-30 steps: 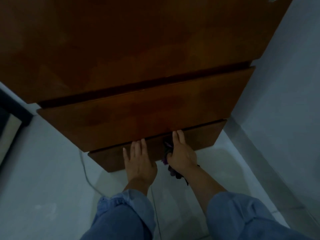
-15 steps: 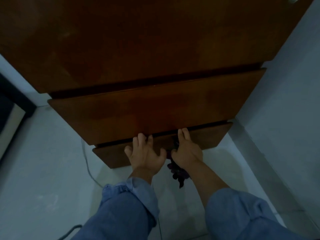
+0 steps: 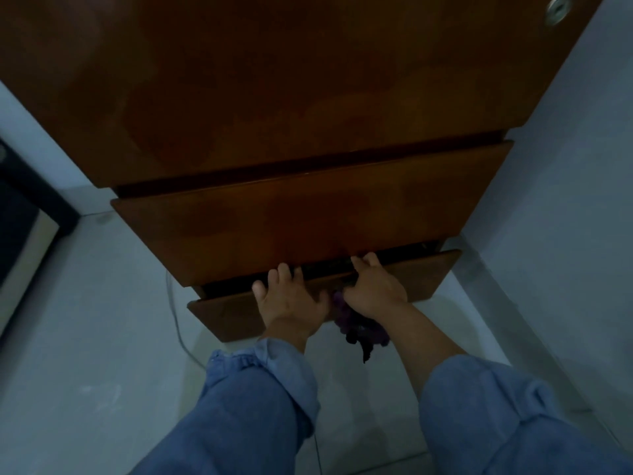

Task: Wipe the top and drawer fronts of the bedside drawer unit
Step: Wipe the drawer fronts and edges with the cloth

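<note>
The left hand (image 3: 291, 299) lies back-up on the top edge of the bottom drawer front (image 3: 424, 275), its fingers bent over that edge into the dark gap behind it, the thumb spread out toward 9 o'clock. The right hand (image 3: 375, 286), just beside it at 3 o'clock, hooks its fingers over the same edge in the same way, and a dark purple cloth (image 3: 356, 325) is bunched under its palm and hangs down toward 6 o'clock against the drawer front; whether the cloth is pinched by the thumb or only pressed by the palm cannot be told. Both forearms reach up from 6 o'clock, bare at the wrist, with rolled blue sleeves (image 3: 260, 389) lower down. The bottom drawer stands out a little from the bedside drawer unit (image 3: 308, 97), with a black slot showing between it and the middle drawer front (image 3: 308, 221) above. The unit fills the view from 10 to 2 o'clock, its brown wood dim and glossy. A small round metal fitting (image 3: 559, 4) sits at its upper right corner. A thin cable (image 3: 173, 313) runs down the pale floor (image 3: 85, 337) at 8 o'clock, and a pale wall (image 3: 565, 200) stands at 3 o'clock.
</note>
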`<state>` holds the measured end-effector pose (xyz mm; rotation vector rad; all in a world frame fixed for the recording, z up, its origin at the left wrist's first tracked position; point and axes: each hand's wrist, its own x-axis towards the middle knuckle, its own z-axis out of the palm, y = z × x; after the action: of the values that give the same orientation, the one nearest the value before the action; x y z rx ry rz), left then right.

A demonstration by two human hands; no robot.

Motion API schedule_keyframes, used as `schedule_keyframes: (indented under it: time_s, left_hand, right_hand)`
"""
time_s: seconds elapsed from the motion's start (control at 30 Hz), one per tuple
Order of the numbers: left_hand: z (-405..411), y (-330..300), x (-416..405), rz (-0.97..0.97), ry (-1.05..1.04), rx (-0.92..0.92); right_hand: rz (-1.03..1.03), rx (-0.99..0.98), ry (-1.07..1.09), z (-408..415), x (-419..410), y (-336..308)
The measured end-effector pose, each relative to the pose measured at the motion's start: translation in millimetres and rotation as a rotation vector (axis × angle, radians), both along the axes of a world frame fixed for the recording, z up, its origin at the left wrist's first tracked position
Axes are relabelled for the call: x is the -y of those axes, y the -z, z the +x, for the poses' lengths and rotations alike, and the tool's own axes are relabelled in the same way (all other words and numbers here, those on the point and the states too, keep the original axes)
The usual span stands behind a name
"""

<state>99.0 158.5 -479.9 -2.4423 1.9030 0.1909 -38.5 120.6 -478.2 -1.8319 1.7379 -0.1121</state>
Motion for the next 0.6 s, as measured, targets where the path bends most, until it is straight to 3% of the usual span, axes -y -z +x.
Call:
schedule_keyframes:
  time_s: [0.13, 0.3, 0.47, 0.6]
  left_hand:
    - [-18, 1, -7, 0.003, 0.054, -0.01]
    - [-53, 2, -5, 0.058, 0.327, -0.09]
    - [-67, 12, -6, 0.151, 0.337, 0.003]
    - [-66, 13, -5, 0.177, 0.347, 0.006]
  right_hand:
    - [-0.201, 0.176, 0.276, -25, -10, -6]
    - [-0.563, 0.243, 0.584, -79, 2, -12]
    - [-0.469, 0.169, 0.591, -117, 36, 9]
    - [-0.377, -0.074, 0.43, -122, 35, 33]
